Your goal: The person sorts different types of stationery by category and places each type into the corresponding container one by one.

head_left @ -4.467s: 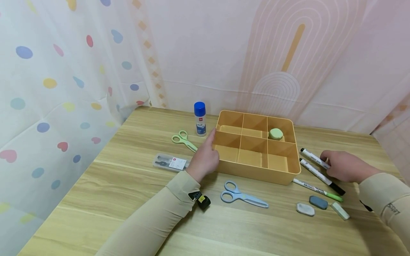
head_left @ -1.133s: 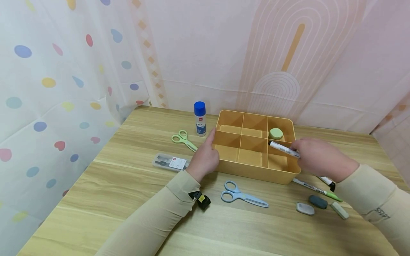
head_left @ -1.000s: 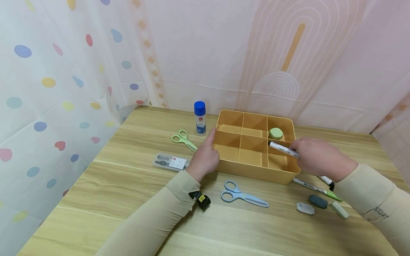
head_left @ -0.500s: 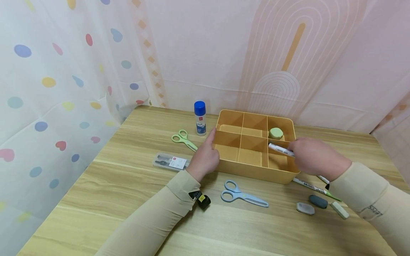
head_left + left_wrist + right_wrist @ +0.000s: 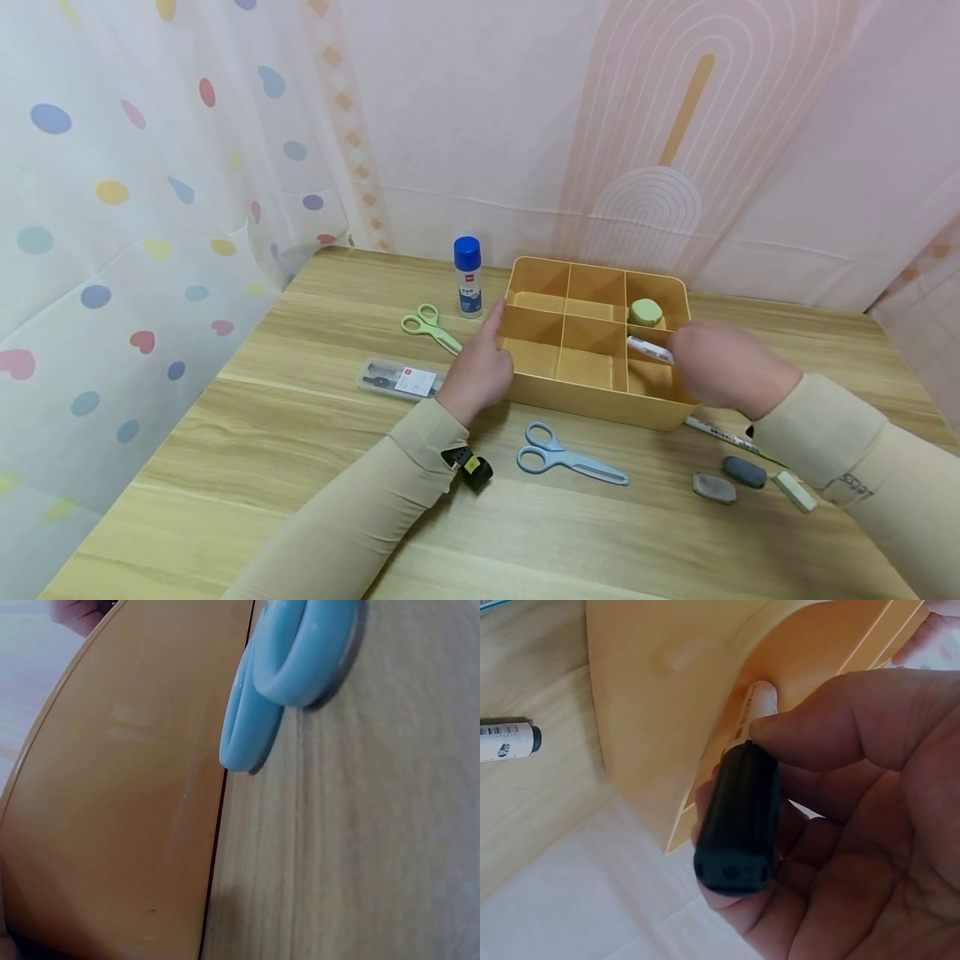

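Observation:
My right hand [image 5: 731, 367] pinches a white marker [image 5: 649, 348] between thumb and fingers over the front right compartment of the orange divided box [image 5: 600, 403]. The marker's far end dips below the rim, close to the divider. Seen in the right wrist view, the black cap [image 5: 739, 825] of this marker points at the camera. At the box's left side, my left hand [image 5: 478, 375] touches the wall with a straight index finger; part of its other fingers is hidden. Blue scissors [image 5: 570, 457] lie in front of the box, their handle loops [image 5: 255, 724] beside its wall.
A pale green round item [image 5: 646, 312] sits in the back right compartment. Left stand a glue stick [image 5: 469, 279], green scissors [image 5: 431, 327] and a compass case [image 5: 397, 378]. Right lie a green-tipped pen [image 5: 720, 432], another marker [image 5: 510, 741] and small eraser-like blocks [image 5: 744, 472].
My right hand took the marker from the table on the right and brought it over the box. In the last second it shifted slightly left, lowering the marker's end. The left hand stayed put.

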Action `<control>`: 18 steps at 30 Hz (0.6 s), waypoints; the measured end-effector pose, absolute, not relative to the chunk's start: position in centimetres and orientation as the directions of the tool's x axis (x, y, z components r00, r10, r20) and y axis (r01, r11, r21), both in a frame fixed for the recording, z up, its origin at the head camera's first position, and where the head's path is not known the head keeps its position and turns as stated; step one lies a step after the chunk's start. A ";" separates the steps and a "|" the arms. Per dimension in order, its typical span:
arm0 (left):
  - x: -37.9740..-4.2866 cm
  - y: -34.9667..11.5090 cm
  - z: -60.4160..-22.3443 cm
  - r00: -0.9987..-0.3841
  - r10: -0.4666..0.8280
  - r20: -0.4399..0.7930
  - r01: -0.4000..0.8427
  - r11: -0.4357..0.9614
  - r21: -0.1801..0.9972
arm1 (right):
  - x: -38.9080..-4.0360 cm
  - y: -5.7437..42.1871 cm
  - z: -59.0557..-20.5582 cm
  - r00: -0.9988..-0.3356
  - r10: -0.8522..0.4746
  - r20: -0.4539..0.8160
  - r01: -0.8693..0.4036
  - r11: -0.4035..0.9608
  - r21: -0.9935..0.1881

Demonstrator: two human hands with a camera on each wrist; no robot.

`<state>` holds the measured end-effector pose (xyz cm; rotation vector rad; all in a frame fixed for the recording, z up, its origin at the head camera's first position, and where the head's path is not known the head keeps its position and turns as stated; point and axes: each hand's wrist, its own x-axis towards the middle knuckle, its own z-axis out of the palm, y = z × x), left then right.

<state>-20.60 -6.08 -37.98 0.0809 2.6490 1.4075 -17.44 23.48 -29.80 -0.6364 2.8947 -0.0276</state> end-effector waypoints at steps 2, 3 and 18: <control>-20.6 -6.1 -38.0 -0.989 0.112 -0.100 -0.020 0.561 0.828 | -17.5 23.3 -29.8 -0.891 -0.419 -0.174 -0.417 0.907 -0.049; -20.6 -6.1 -38.0 -0.989 0.112 -0.102 -0.022 0.560 0.829 | -17.5 23.2 -29.8 -0.891 -0.417 -0.182 -0.416 0.908 -0.043; -20.5 -6.0 -37.9 -0.989 0.106 -0.107 -0.032 0.546 0.837 | -17.9 22.1 -29.7 -0.881 -0.384 -0.277 -0.398 0.917 -0.004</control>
